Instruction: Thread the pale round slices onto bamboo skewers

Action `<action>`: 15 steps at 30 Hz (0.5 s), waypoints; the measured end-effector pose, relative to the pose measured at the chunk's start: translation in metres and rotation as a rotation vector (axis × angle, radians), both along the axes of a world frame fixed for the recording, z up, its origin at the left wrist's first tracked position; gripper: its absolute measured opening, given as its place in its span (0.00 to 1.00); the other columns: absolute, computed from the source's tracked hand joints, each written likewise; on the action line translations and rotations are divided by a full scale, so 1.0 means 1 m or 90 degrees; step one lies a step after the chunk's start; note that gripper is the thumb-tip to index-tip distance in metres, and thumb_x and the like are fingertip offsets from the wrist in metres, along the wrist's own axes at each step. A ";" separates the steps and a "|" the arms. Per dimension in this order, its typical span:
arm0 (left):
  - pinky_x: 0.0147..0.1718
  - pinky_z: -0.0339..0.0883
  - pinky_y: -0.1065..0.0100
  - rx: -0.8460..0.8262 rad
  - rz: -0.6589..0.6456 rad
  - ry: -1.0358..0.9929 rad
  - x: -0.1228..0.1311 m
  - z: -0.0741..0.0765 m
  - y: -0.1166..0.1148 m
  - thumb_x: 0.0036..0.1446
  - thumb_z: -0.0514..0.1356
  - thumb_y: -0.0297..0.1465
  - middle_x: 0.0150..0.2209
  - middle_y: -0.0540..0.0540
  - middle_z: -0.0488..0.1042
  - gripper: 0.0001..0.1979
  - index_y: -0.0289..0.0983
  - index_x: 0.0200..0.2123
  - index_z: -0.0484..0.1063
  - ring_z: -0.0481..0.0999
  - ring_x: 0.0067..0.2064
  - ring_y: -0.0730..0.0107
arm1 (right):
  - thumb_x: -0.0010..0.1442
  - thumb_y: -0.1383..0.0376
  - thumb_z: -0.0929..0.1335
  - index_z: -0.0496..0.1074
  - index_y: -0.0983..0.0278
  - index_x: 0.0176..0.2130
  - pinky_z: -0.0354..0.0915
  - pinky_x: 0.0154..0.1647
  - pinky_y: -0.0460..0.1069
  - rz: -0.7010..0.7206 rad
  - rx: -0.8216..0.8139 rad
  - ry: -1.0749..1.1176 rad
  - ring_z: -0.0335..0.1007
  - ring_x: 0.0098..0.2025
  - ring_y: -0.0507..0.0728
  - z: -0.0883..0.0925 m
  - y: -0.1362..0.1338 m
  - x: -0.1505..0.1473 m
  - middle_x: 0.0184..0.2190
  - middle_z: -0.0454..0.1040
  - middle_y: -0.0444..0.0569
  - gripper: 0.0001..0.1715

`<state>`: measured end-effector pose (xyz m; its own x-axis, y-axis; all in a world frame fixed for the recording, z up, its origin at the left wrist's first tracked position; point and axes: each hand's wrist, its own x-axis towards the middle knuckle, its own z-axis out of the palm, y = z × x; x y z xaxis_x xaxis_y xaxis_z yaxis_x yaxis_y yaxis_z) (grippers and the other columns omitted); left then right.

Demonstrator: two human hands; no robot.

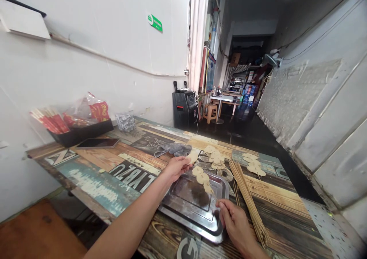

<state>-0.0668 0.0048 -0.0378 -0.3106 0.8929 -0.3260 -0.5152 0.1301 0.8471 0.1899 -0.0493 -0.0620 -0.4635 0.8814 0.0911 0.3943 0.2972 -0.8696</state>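
Over the far left part of a metal tray [183, 213], my left hand [179, 167] pinches a thin pale slice [193, 156]. My right hand [233, 217], at the tray's right edge, is closed on a skewer that carries several pale round slices [202, 178] above the tray. A bundle of bare wooden skewers [249, 201] lies right of the tray. Behind the tray are more threaded slices [214, 156], and another skewer of slices [254, 164] rests farther right.
A grey cloth [173, 149] lies behind my left hand. At the table's left are a phone [97, 143], a black box [83, 133] with red packets, and a clear container [126, 122]. A black speaker [185, 108] stands beyond the table [94, 182].
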 end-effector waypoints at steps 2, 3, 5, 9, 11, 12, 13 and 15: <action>0.21 0.65 0.79 -0.003 -0.005 -0.011 -0.001 0.001 0.000 0.50 0.61 0.21 0.23 0.43 0.73 0.02 0.29 0.28 0.70 0.73 0.23 0.76 | 0.62 0.48 0.56 0.68 0.66 0.34 0.50 0.23 0.46 0.004 -0.007 0.006 0.54 0.20 0.52 0.001 0.000 -0.001 0.16 0.57 0.40 0.27; 0.21 0.65 0.78 -0.007 -0.008 -0.018 -0.001 0.002 -0.001 0.50 0.61 0.21 0.23 0.43 0.73 0.02 0.29 0.28 0.69 0.73 0.24 0.76 | 0.62 0.48 0.56 0.68 0.66 0.33 0.50 0.23 0.46 0.004 -0.006 0.006 0.54 0.20 0.52 0.001 0.000 -0.001 0.16 0.57 0.40 0.27; 0.22 0.66 0.78 -0.018 -0.017 -0.034 -0.002 0.005 -0.002 0.51 0.61 0.21 0.24 0.42 0.73 0.02 0.29 0.29 0.69 0.73 0.25 0.75 | 0.61 0.48 0.56 0.68 0.66 0.33 0.51 0.24 0.46 0.002 0.000 0.004 0.55 0.21 0.52 0.004 0.000 -0.002 0.17 0.58 0.41 0.27; 0.22 0.67 0.77 -0.046 -0.033 -0.067 -0.002 0.010 -0.004 0.52 0.60 0.21 0.23 0.42 0.73 0.02 0.29 0.28 0.68 0.73 0.24 0.75 | 0.61 0.47 0.56 0.68 0.65 0.33 0.50 0.24 0.46 0.005 -0.007 0.004 0.54 0.21 0.52 0.007 -0.003 0.000 0.17 0.57 0.41 0.27; 0.22 0.67 0.77 -0.057 -0.039 -0.077 -0.002 0.011 -0.004 0.52 0.59 0.21 0.23 0.42 0.72 0.03 0.29 0.27 0.68 0.73 0.23 0.75 | 0.61 0.47 0.56 0.67 0.65 0.32 0.50 0.24 0.46 0.009 -0.010 0.006 0.53 0.21 0.52 0.007 -0.003 0.000 0.17 0.56 0.41 0.26; 0.22 0.67 0.77 -0.061 -0.042 -0.080 -0.002 0.012 -0.004 0.52 0.59 0.21 0.23 0.42 0.72 0.02 0.28 0.28 0.68 0.73 0.23 0.75 | 0.61 0.48 0.56 0.67 0.65 0.32 0.49 0.24 0.46 0.010 -0.010 0.006 0.53 0.21 0.52 0.007 -0.003 0.001 0.17 0.56 0.41 0.26; 0.22 0.67 0.77 -0.063 -0.045 -0.083 -0.002 0.012 -0.004 0.52 0.59 0.20 0.23 0.42 0.72 0.02 0.28 0.28 0.68 0.73 0.23 0.75 | 0.62 0.48 0.56 0.67 0.65 0.32 0.49 0.24 0.46 0.012 -0.010 0.006 0.53 0.21 0.52 0.006 -0.003 0.001 0.18 0.56 0.40 0.26; 0.22 0.67 0.77 -0.063 -0.050 -0.089 -0.002 0.011 -0.004 0.52 0.59 0.20 0.23 0.42 0.73 0.01 0.28 0.28 0.68 0.73 0.24 0.74 | 0.62 0.48 0.56 0.67 0.65 0.32 0.49 0.24 0.46 0.014 -0.006 0.005 0.53 0.21 0.52 0.006 -0.001 0.000 0.18 0.56 0.41 0.25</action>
<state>-0.0689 0.0006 -0.0268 -0.1864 0.8738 -0.4491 -0.6125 0.2540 0.7485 0.1900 -0.0508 -0.0563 -0.4814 0.8722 0.0861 0.3813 0.2969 -0.8755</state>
